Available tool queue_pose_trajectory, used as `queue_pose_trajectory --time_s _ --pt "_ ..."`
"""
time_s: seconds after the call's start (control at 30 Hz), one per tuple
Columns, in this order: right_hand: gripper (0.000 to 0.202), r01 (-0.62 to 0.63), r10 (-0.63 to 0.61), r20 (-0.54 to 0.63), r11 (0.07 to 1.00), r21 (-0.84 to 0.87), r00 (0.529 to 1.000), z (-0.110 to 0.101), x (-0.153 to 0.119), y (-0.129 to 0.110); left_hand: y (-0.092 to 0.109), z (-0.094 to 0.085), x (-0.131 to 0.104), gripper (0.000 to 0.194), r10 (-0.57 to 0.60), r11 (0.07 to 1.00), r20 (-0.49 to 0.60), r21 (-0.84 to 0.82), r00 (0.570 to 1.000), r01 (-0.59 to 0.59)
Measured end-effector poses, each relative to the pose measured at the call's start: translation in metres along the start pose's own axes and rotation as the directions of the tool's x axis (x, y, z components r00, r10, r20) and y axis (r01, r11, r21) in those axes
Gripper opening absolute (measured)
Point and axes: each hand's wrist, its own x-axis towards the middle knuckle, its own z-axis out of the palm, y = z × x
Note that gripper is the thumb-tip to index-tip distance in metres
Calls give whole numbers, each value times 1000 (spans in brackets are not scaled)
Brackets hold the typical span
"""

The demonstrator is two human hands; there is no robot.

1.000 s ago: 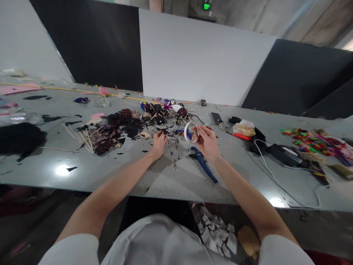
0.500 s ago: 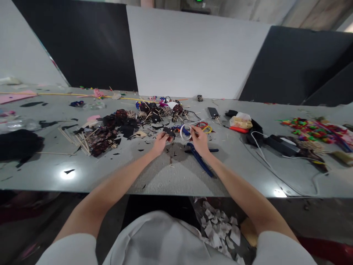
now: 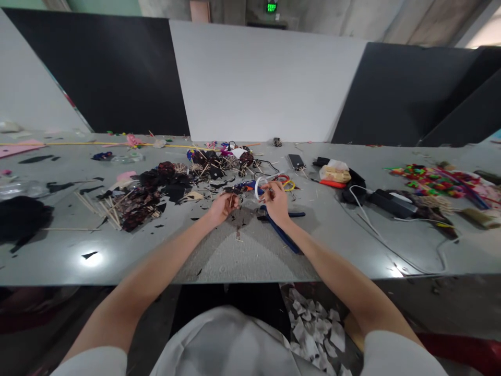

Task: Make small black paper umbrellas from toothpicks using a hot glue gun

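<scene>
My right hand is closed on a white ring-shaped roll, which looks like tape, held upright above the table. To its left, my left hand has its fingers pinched together around something small and dark that I cannot make out. Under my right hand and forearm lie pliers with dark blue handles. Just beyond the hands are scissors with red and yellow handles. A pile of dark balls and thin sticks sits farther back.
Dark scraps and sticks cover the grey table at left. A phone, an orange-handled tool, a black device with a white cable and colourful pieces lie at right. Upright panels stand behind.
My left hand has moved slightly left and turned, and the dark piece at its fingertips shows less. The white roll in my right hand has tilted to a narrower angle. The camera view has shifted slightly.
</scene>
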Motion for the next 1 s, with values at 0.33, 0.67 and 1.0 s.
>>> queue_pose_trajectory --time_s 0.33,0.67,1.0 --pt "21 102 -86 121 986 -130 989 13 -4 -5 1 1 3 29 -24 1000 18 -12 1000 24" --pt "26 230 -189 163 932 -282 968 14 -2 0 -4 6 -1 17 113 982 109 137 988 -127" --pt "27 272 -210 217 909 -316 953 17 -2 0 -9 0 1 35 225 947 97 213 969 -241"
